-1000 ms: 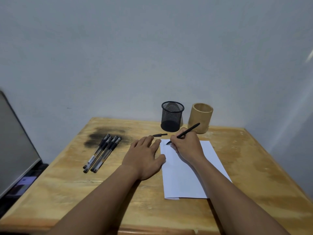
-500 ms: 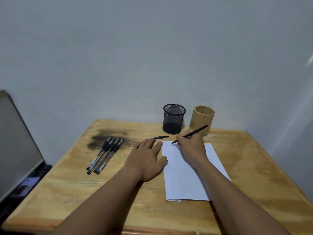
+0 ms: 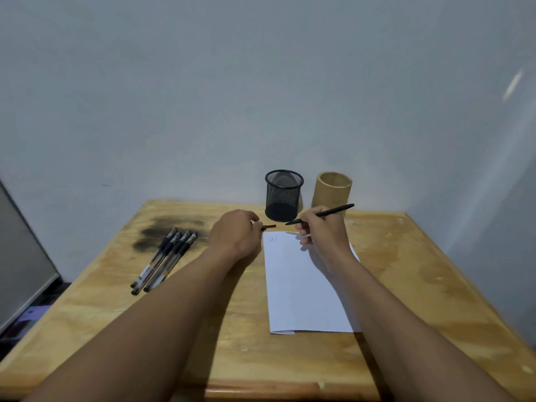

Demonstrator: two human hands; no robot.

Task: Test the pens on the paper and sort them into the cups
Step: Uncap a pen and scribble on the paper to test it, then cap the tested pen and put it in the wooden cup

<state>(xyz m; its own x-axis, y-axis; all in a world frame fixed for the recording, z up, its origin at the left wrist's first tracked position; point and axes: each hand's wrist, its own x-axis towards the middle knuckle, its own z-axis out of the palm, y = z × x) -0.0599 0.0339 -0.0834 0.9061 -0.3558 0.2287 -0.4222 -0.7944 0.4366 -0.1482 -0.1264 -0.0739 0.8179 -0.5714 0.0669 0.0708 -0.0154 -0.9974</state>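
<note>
The right hand [image 3: 322, 237] grips the pen [image 3: 333, 210] above the far edge of the paper [image 3: 301, 285], shaft running 3-to-9, tip pointing at 9 o'clock toward the cap [image 3: 270, 227] pinched by the left hand [image 3: 236, 236], just apart.

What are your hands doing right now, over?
Left hand pinching cap. Right hand holding pen near paper. Four pens waiting. Black cup, wooden cup unblocked.
</note>
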